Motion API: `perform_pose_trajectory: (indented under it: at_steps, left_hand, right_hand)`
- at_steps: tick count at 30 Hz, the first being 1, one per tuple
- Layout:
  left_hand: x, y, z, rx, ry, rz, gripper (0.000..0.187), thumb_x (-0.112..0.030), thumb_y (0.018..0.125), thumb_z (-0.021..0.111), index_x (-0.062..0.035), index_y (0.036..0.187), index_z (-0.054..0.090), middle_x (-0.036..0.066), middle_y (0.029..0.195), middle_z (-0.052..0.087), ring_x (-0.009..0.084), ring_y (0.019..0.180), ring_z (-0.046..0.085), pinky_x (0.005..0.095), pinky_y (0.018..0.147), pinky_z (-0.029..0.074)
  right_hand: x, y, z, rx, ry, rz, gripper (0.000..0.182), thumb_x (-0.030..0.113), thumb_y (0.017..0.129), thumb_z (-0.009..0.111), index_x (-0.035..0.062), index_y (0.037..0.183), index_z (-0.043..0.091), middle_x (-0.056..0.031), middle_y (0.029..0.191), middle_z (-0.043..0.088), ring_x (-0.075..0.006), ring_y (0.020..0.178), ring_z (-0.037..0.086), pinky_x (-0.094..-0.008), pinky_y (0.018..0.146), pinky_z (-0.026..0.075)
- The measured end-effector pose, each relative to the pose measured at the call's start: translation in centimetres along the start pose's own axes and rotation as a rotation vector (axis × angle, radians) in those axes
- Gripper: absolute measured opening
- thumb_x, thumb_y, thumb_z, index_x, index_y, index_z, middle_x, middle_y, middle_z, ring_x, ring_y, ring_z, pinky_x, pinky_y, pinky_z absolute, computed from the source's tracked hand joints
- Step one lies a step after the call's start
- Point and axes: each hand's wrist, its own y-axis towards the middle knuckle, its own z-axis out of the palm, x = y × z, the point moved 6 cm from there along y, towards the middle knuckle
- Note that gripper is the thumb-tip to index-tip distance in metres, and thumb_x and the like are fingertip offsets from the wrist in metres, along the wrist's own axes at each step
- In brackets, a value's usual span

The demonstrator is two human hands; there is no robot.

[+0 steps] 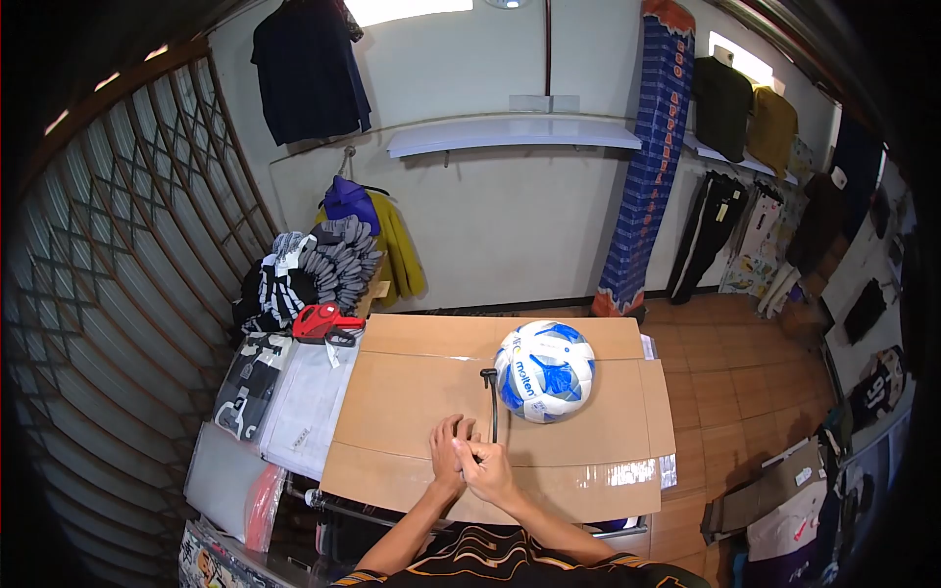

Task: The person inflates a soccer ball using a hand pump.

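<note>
My left hand [449,449] and my right hand [487,472] meet over the front part of a cardboard sheet [392,392]. The left fingers curl inward, with the right thumb and fingertips pressed together against them. What is pinched between the hands is hidden or too small to make out. A thin black tool with a T-shaped end [494,407] extends away from just beyond my right hand. Close to that end, a white and blue molten soccer ball [545,371] rests on the cardboard.
Left of the cardboard are a red and black device [325,323], packaged garments [257,382] and a heap of grey and black clothing [338,260]. A white shelf [515,134] and a blue column [649,157] stand behind. A clothes rack [784,500] is at right.
</note>
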Motion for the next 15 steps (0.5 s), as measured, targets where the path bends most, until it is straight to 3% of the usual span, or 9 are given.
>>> perform_pose_trajectory:
  at_steps: [3, 8, 15]
  left_hand:
    - [-0.5, 0.1, -0.4, -0.002, 0.015, 0.006, 0.036, -0.025, 0.093, 0.065, -0.0050, 0.123, 0.063, 0.017, 0.131, 0.056, 0.0353, 0.128, 0.048, 0.0518, 0.107, 0.037]
    - [-0.5, 0.2, -0.3, 0.025, -0.014, -0.025, 0.036, -0.024, 0.094, 0.064, -0.0054, 0.125, 0.062, 0.017, 0.132, 0.056, 0.0361, 0.129, 0.048, 0.0523, 0.109, 0.035]
    - [-0.3, 0.4, -0.2, 0.075, -0.037, -0.062, 0.037, -0.025, 0.094, 0.064, -0.0078, 0.127, 0.062, 0.017, 0.134, 0.055, 0.0361, 0.132, 0.046, 0.0517, 0.114, 0.030]
  right_hand:
    - [1.7, 0.2, -0.3, 0.082, -0.110, 0.038, 0.049, 0.023, 0.106, 0.060, -0.0019, 0.064, 0.063, -0.0033, 0.053, 0.058, -0.0071, 0.049, 0.053, -0.0267, 0.046, 0.040]
    - [11.8, -1.4, -3.4, 0.150, 0.151, -0.004, 0.048, 0.020, 0.107, 0.058, -0.0028, 0.066, 0.064, -0.0048, 0.055, 0.060, -0.0086, 0.048, 0.056, -0.0264, 0.046, 0.042]
    - [4.1, -0.1, -2.1, 0.074, 0.099, 0.020, 0.048, 0.020, 0.108, 0.056, -0.0029, 0.067, 0.063, -0.0038, 0.057, 0.061, -0.0082, 0.049, 0.056, -0.0260, 0.047, 0.042]
